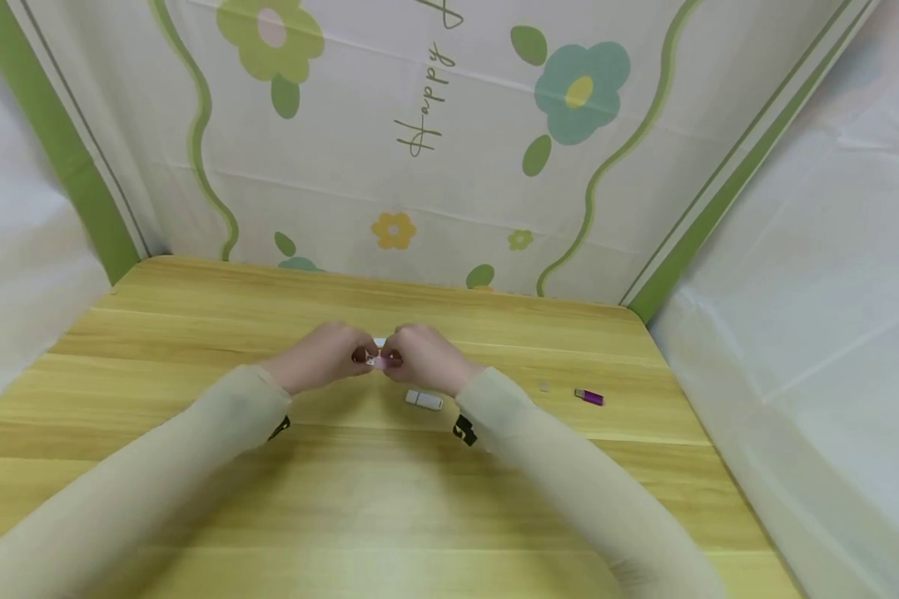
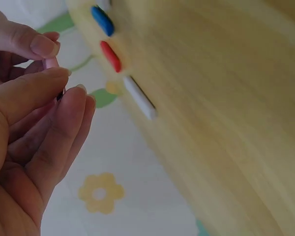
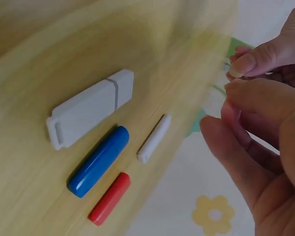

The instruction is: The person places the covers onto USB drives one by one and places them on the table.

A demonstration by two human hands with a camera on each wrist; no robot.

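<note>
My left hand [image 1: 330,356] and right hand [image 1: 425,358] meet above the table, fingertips close together. Between them is a small pink USB stick [image 1: 384,363], mostly hidden by fingers. My right thumb and fingers pinch its pink part [image 2: 51,63], while my left fingers pinch the other end, where something pale and dark shows. Near my right wrist lies a white USB stick [image 3: 88,105] with its cap on. Beside it are a blue capsule-shaped piece [image 3: 98,161], a red one [image 3: 109,199] and a slim white one [image 3: 155,138], all flat on the wood.
Farther right on the wooden table [image 1: 389,516] lie a purple USB stick [image 1: 590,398] with its connector bare and a small clear piece [image 1: 543,386]. A flower-patterned cloth [image 1: 479,183] hangs at the back edge, with pale sheets on both sides.
</note>
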